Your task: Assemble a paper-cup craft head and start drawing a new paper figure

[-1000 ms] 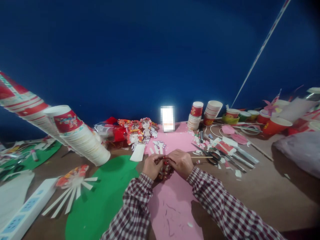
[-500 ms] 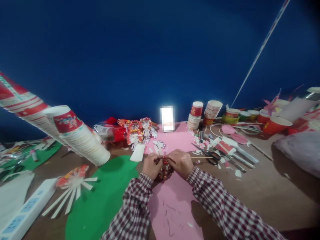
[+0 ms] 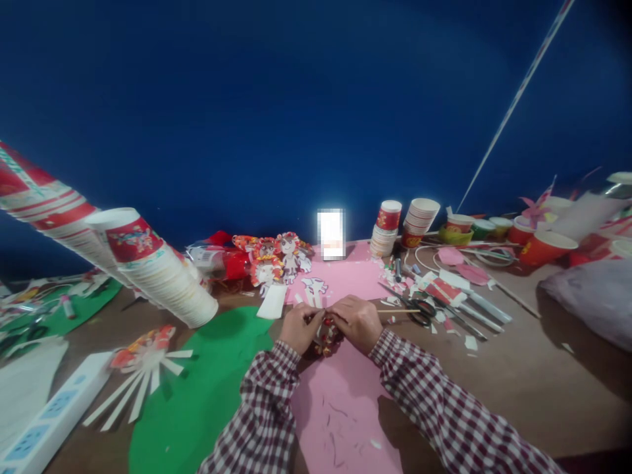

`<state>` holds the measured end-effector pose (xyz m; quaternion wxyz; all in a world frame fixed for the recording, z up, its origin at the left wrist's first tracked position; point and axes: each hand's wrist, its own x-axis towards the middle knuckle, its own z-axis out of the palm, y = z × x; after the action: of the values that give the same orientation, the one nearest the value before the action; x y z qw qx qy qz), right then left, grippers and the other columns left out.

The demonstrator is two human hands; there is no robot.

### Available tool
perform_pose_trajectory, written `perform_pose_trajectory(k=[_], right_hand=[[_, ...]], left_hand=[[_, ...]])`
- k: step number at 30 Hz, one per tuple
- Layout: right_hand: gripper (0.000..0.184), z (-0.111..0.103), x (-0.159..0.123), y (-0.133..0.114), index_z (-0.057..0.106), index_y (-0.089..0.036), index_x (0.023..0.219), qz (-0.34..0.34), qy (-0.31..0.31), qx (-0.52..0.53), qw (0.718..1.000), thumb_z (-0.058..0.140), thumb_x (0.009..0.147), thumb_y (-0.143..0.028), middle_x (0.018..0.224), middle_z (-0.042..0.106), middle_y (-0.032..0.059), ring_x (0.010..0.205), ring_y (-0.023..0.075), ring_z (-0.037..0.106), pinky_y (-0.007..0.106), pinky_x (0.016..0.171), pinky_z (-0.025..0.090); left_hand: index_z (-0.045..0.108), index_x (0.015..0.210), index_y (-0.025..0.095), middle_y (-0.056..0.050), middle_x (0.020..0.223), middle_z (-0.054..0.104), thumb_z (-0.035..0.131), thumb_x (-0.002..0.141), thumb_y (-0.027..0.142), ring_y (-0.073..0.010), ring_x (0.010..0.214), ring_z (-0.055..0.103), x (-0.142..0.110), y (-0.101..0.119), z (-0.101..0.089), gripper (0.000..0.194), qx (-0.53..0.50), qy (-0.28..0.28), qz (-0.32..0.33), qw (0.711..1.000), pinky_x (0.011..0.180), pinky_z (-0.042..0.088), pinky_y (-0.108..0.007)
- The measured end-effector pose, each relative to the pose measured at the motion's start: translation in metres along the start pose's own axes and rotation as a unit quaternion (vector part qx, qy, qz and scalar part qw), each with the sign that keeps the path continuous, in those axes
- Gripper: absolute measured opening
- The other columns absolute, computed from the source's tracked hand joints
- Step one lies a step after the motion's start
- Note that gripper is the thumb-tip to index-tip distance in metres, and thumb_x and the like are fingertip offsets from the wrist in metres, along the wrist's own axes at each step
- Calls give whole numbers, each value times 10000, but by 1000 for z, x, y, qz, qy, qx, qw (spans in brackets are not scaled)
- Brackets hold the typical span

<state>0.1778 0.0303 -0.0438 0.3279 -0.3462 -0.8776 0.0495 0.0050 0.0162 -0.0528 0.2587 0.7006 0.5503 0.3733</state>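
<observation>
Both my left hand [image 3: 301, 329] and my right hand [image 3: 356, 322] pinch the top of a small red, yellow and white paper figure [image 3: 326, 339]. The fingertips meet or nearly meet at its upper edge, and my fingers hide much of it. It hangs over a pink paper sheet [image 3: 343, 411] strewn with dark thin scraps. Beyond my hands lie a white paper cutout with dark outlines [image 3: 313, 288] and a plain white paper piece [image 3: 272, 301]. Several decorated paper figures [image 3: 289, 253] stand just behind. Black-handled scissors [image 3: 422, 313] rest right of my right hand, beside a thin wooden stick [image 3: 395, 311].
Long stacks of paper cups [image 3: 158, 270] lean on the left, above green paper [image 3: 197, 395]. A cut cup with splayed strips [image 3: 148, 362] lies near a white power strip [image 3: 59, 415]. At right are cup stacks [image 3: 419, 220], scraps, tools and a plastic bag [image 3: 592, 296].
My hands hold nearly the same place. The paper figure between them has turned slightly, and my left fingers have shifted a little.
</observation>
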Motion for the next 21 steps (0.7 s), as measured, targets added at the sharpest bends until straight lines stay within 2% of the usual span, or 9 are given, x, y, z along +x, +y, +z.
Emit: perform_pose_trajectory(k=[10,21], right_hand=[[166,4,-1,0,614,-182,860,10,-5,10,1000,456,856,-231,802,627,25,759,138,523,256,721,386],[156,6,-1,0,627,-184,883,15,-1,29,999,481,841,-220,819,636,34,774,142,535,257,728,396]], left_hand=[[691,784,162,-48,685,647,487,777,337,-154,659,556,1,0,-4,269,-4,-43,-19,999,630,405,-261],[672,745,149,-30,673,601,517,762,286,-133,668,540,1,0,-4,208,-6,-22,-6,1000,630,414,-245]])
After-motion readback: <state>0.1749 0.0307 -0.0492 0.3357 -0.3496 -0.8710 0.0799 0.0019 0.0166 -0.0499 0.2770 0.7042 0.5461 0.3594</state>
